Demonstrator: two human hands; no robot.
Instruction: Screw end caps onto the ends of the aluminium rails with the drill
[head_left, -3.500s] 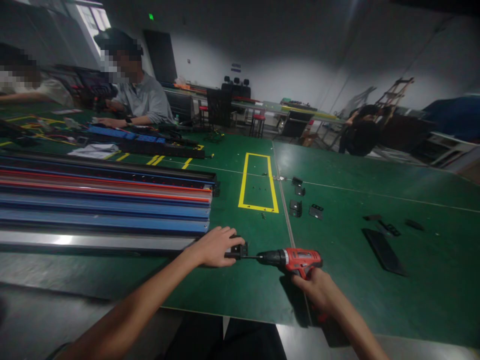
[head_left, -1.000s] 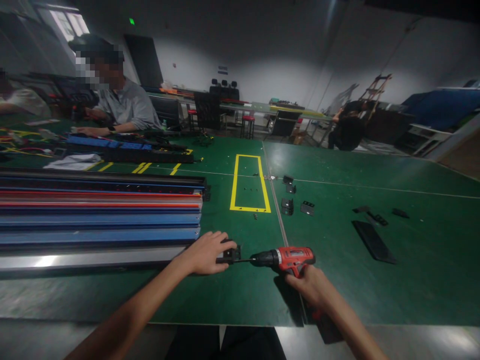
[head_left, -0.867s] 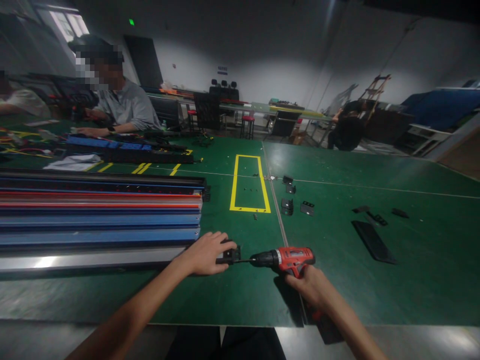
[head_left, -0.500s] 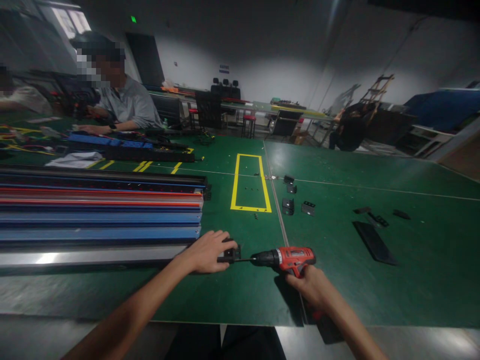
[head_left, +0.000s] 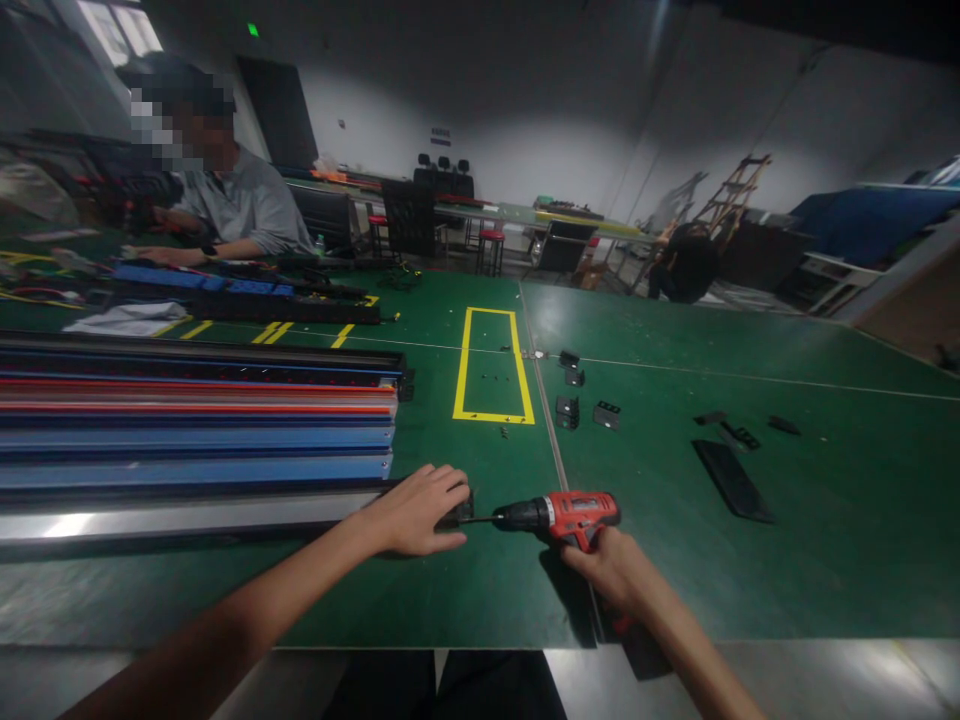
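Note:
My right hand [head_left: 616,568] is wrapped around the handle of a red cordless drill [head_left: 583,510], which lies level and points left. Its long thin bit [head_left: 480,519] reaches to a small black end bracket [head_left: 464,505]; whether the tip sits in a screw is too small to tell. My left hand [head_left: 421,508] is closed over the bracket and the right end of a long silver-and-black metal profile [head_left: 300,508], hiding most of the bracket. Thumb and fingers lie on either side of it.
More long profiles in blue [head_left: 300,467] and red lie parallel behind. Black brackets [head_left: 606,415] and a flat black plate [head_left: 731,480] lie on the green table [head_left: 645,600] to the right. Small screws [head_left: 504,432] lie near a yellow tape rectangle [head_left: 461,370]. A co-worker [head_left: 251,205] sits at far left.
The view has shifted slightly. My left hand's fingers have moved further over the bracket, which shows less now. The drill stays lined up with the bracket.

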